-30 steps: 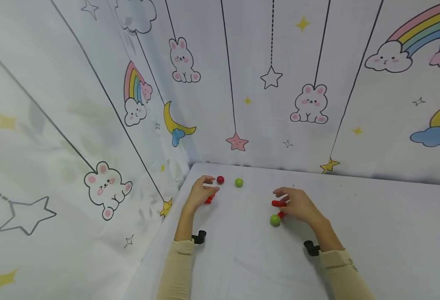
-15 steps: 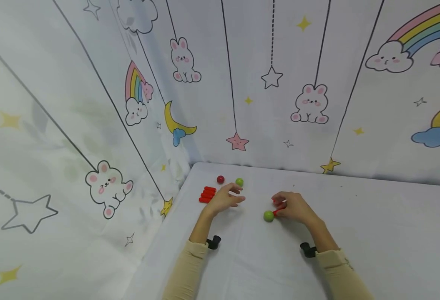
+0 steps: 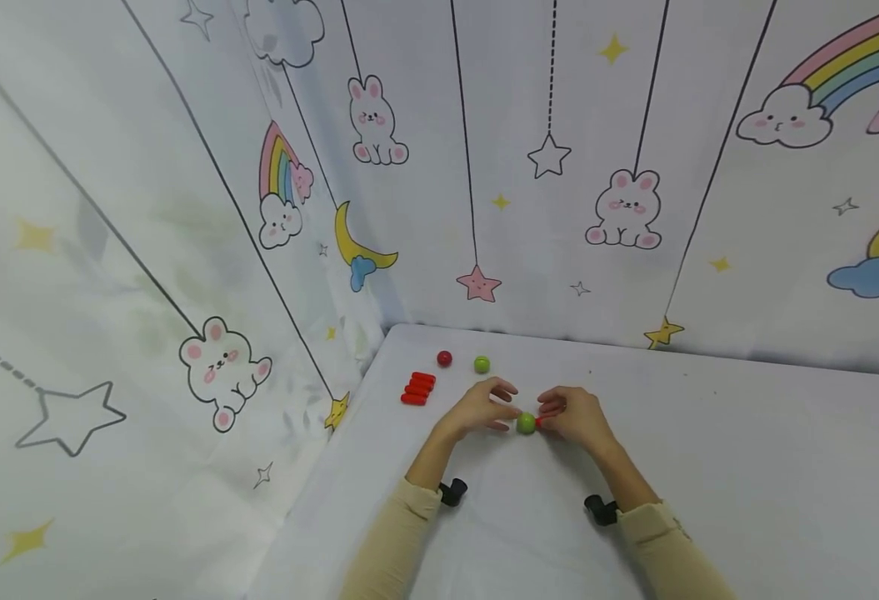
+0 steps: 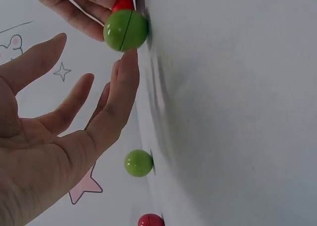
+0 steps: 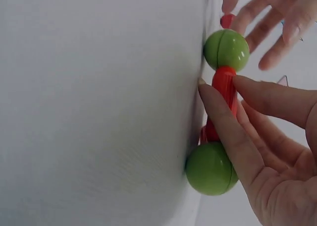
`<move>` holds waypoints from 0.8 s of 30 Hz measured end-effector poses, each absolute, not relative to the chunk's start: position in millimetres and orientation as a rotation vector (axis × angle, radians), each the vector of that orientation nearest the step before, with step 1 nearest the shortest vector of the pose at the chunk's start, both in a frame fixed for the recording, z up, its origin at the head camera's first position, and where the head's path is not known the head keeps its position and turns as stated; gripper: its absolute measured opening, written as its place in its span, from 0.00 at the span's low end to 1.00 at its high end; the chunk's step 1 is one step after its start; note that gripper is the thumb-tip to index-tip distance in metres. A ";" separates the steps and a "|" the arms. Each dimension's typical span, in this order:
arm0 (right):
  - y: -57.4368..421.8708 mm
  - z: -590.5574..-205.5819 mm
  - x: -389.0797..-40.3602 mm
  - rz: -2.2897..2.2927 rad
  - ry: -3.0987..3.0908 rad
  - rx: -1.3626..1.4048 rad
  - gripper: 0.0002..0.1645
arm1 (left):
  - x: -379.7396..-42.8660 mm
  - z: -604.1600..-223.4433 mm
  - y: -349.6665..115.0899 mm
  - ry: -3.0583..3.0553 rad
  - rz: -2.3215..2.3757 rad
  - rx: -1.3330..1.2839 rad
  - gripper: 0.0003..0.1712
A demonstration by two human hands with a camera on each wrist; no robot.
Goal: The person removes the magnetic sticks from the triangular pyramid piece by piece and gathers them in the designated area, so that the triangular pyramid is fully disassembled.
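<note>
Your right hand (image 3: 580,417) pinches a red stick (image 5: 224,84) between thumb and finger. One end of the stick meets a green ball (image 5: 226,50), and a second green ball (image 5: 212,169) sits at the other end; you can't tell if they are stuck together. Your left hand (image 3: 479,408) is wide, holding nothing, with a fingertip that looks to touch the first ball.

A second ago, your left hand was over by the row of red sticks (image 3: 418,389). Now it has come across, and the first ball has moved left to sit between your hands. So it seems both hands now work at one spot.

Farther back on the white table (image 3: 709,467) are another green ball (image 3: 481,364) and a red ball (image 3: 445,358).
</note>
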State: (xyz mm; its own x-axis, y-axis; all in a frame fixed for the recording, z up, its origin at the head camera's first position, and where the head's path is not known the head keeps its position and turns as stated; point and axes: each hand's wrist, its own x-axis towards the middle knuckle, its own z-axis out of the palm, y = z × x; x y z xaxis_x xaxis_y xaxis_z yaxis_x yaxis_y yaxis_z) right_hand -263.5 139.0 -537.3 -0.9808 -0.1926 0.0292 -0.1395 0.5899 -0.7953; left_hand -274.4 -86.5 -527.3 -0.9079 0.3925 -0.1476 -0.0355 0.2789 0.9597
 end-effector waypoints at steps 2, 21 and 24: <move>138.4 -538.8 -262.8 -1.408 2.744 -0.261 0.21 | -275.5 -528.5 -81.0 2.208 1.647 0.324 0.30; 131.7 -541.5 -259.9 -1.603 2.658 -0.134 0.20 | -283.0 -542.7 -59.2 2.343 1.672 0.192 0.30; 130.1 -539.6 -259.5 -1.595 2.653 -0.118 0.20 | -283.2 -542.2 -58.6 2.357 1.680 0.173 0.30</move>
State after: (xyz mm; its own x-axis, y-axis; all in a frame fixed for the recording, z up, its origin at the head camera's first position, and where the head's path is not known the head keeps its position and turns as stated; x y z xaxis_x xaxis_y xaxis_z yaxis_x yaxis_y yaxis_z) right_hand -259.5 130.1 -539.6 -0.9961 -0.0877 0.0016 -0.0426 0.4671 -0.8832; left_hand -283.2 -58.6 -542.2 -0.9639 0.2342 -0.1267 -0.0433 0.3316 0.9424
